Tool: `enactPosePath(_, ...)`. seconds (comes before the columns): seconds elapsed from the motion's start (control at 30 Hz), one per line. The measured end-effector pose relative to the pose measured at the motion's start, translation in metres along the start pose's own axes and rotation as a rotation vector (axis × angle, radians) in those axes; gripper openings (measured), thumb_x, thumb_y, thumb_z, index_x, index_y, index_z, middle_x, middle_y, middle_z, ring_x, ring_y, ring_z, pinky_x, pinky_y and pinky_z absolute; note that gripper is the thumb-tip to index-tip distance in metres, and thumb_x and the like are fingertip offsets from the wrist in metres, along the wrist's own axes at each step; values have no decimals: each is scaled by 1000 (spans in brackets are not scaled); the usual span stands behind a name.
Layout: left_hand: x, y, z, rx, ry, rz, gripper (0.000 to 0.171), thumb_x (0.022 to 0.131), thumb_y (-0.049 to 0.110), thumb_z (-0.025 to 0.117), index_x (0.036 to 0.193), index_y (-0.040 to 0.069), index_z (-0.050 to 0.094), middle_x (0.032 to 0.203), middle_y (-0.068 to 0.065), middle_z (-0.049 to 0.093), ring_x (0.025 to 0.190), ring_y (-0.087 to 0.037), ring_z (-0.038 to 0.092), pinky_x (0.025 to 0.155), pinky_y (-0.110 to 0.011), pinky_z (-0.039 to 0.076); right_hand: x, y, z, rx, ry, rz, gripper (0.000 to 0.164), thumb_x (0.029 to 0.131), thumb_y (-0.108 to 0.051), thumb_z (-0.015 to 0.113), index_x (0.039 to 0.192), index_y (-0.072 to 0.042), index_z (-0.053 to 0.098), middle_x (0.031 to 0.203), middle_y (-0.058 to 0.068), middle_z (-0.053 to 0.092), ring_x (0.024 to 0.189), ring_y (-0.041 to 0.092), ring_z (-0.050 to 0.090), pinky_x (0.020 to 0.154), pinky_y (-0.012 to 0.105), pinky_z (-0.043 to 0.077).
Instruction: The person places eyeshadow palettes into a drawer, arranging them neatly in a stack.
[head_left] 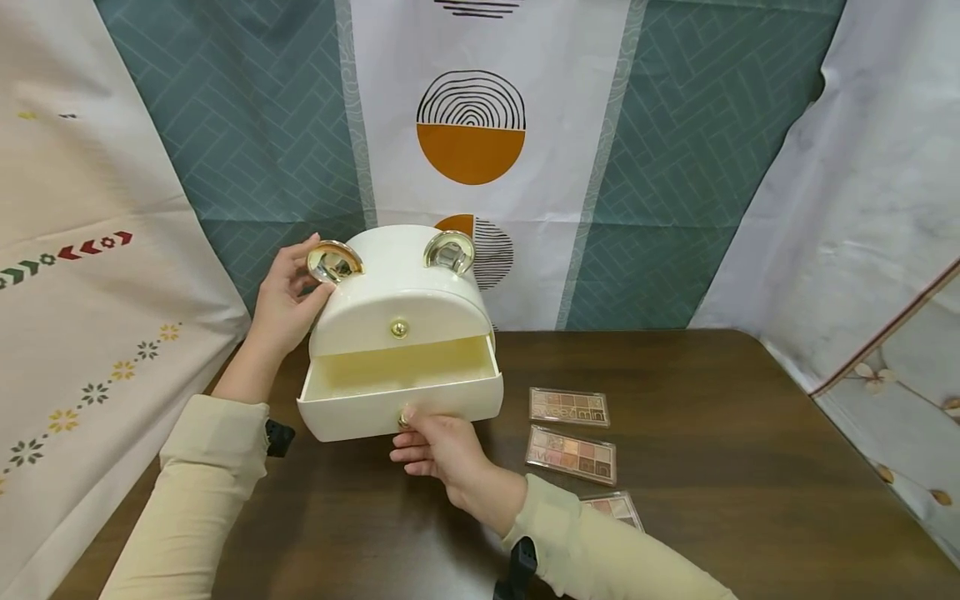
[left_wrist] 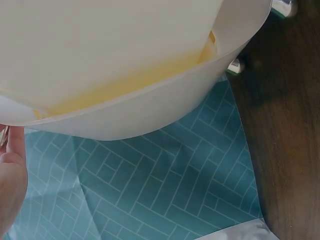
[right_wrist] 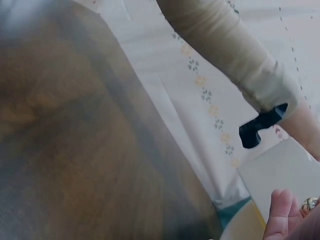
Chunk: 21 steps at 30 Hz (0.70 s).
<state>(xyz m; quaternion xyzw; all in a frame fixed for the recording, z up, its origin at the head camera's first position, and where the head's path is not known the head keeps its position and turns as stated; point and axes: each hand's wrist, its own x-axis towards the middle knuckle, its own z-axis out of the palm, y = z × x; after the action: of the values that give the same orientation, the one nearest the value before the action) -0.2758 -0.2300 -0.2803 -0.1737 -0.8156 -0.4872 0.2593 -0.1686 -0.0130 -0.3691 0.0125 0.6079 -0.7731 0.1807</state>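
A white drawer box (head_left: 408, 312) with a rounded top and two gold bell-shaped parts stands tilted on the table. Its lower drawer (head_left: 352, 417) is pulled out, showing a bare inside; the upper one, with a gold knob (head_left: 400, 328), is closed. My left hand (head_left: 285, 292) holds the gold bell (head_left: 334, 262) at the box's left, thumb in front. With thumb and fingers my right hand (head_left: 442, 454) pinches the lower drawer's knob (head_left: 403, 421), mostly covered. In the right wrist view, fingertips (right_wrist: 282, 202) show beside that gold knob.
Right of the box lie three eyeshadow palettes: one at the back (head_left: 569, 407), one in the middle (head_left: 572, 455), and a third (head_left: 617, 507) partly behind the right sleeve. A patterned cloth (head_left: 480, 192) hangs behind the brown table (head_left: 712, 467).
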Motion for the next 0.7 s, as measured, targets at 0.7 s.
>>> enactPosePath(0.7, -1, 4, -2, -11, -4, 8, 61, 89, -8, 58, 143, 9, 37, 121, -7, 46, 88, 9, 51, 68, -4, 44, -48, 14, 1, 46, -36, 52, 37, 93, -33, 59, 101, 2, 66, 75, -3, 67, 71, 10, 68, 56, 19, 49)
